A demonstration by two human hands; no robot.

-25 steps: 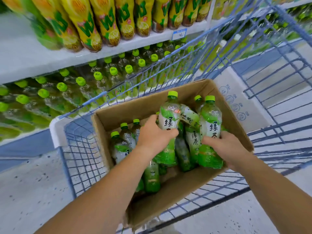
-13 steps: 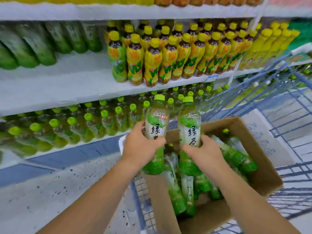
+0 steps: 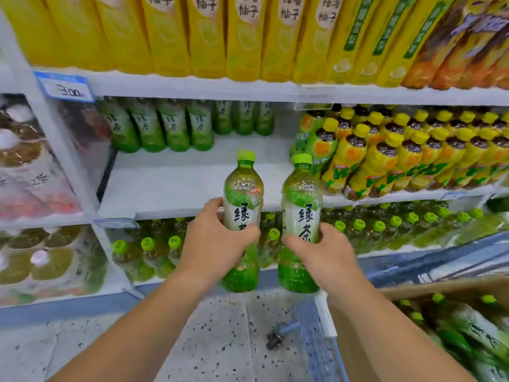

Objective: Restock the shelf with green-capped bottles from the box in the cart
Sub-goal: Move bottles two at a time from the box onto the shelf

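My left hand (image 3: 213,245) grips one green-capped tea bottle (image 3: 243,188) around its middle, upright. My right hand (image 3: 319,255) grips a second green-capped bottle (image 3: 302,194) the same way, close beside the first. Both bottles hang in front of the white middle shelf (image 3: 176,183), which has a bare stretch in front of a back row of matching green bottles (image 3: 162,128). The cardboard box (image 3: 413,288) with more green-capped bottles (image 3: 473,329) sits at the lower right, in the cart (image 3: 325,321).
Yellow-capped bottles (image 3: 399,155) crowd the right part of the same shelf. Tall yellow cartons (image 3: 220,34) fill the shelf above. Green-capped bottles (image 3: 358,230) line the bottom shelf. A white upright (image 3: 68,166) divides the bay from pink-labelled goods at left. Speckled floor lies below.
Both hands lifted a bottle each out of the box and carried them up and left to the middle shelf. My view swung up from the cart to the shelves.
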